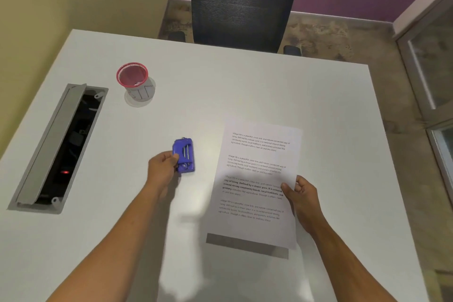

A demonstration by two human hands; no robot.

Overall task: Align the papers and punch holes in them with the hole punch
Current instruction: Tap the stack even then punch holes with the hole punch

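Metal trim frames a long rectangular cable slot (58,147) sunk into the smooth white table (196,76) at the left of the frame, its grey flap tipped open over a dark cavity with a small red light. Just right of it, toward the upper left, a round pink wire-mesh cup (133,79) stands upright. Near the centre, the left hand (163,164) has its fingers closed on the left edge of a small, boxy blue plastic hole punch (185,155), which sits on the tabletop or barely above it; I cannot tell which. Well apart to the right, thin white papers (255,186) printed with four blocks of black text are pinched at their right edge by the right hand (302,193), thumb on top, the near edge lifted above its grey shadow. At the top centre, a dark mesh-backed chair (245,0) stands beyond the table's far edge.
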